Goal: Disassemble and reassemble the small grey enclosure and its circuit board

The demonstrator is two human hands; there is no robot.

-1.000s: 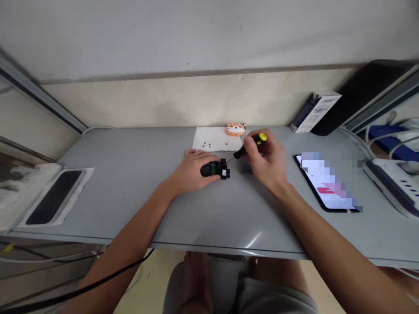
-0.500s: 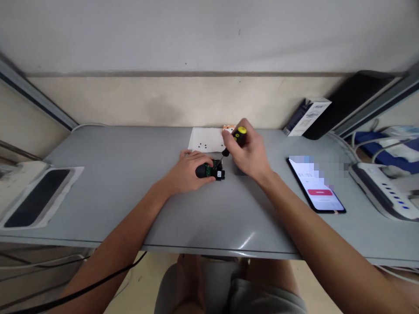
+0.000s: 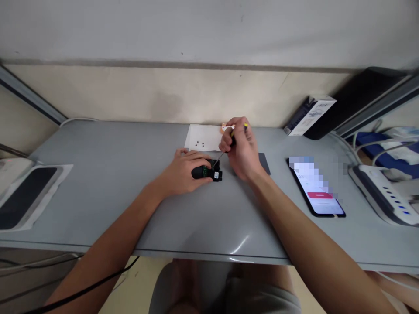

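A small black device [image 3: 216, 175] with a rounded end and an exposed green circuit board lies on the grey desk. My left hand [image 3: 185, 171] is closed around its rounded end, fingers over the top and thumb along the near side. In my right hand [image 3: 241, 148] is a black-and-yellow screwdriver [image 3: 233, 138], gripped by its handle. Its thin shaft slants down to the left, with the tip at the open part of the device. Behind the hands, several small dark screws [image 3: 200, 144] sit on a white paper [image 3: 209, 136].
A dark flat piece [image 3: 264, 163] lies beside my right wrist. Farther right are a lit phone [image 3: 319, 192], a power strip [image 3: 381, 192] and a white-and-blue box [image 3: 310, 115] leaning on a black cylinder [image 3: 353, 102]. On the left lies a dark slab [image 3: 28, 196] in white wrapping.
My right hand has turned and shifted slightly left, and the screwdriver leans more, showing more of its shaft. The left hand keeps its hold. The whole view has shifted a little.
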